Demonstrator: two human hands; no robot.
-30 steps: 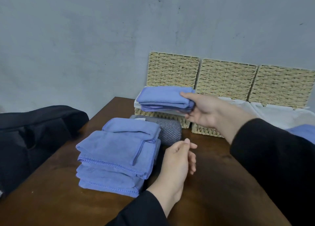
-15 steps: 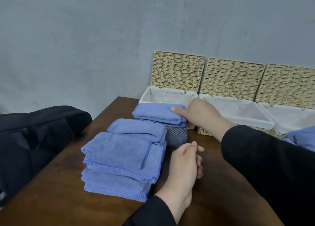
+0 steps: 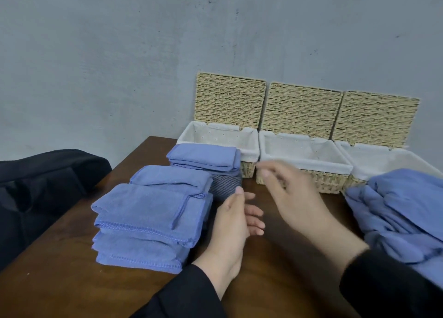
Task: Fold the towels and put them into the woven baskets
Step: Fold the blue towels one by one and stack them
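1. Head view: the left hand rests on its edge on the tabletop, fingers relaxed and empty, just beside the stack of folded towels.
2. The right hand, blurred, hovers with fingers spread, holding nothing.
3. A folded blue towel lies on a grey striped towel before the left woven basket; unfolded towels are heaped at right.

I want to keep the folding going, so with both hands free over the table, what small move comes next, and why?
Probably reach the right hand over to the unfolded blue pile at the right and draw one towel out. Both it and the left hand hold nothing, and that pile lies crumpled in front of the right-hand basket.
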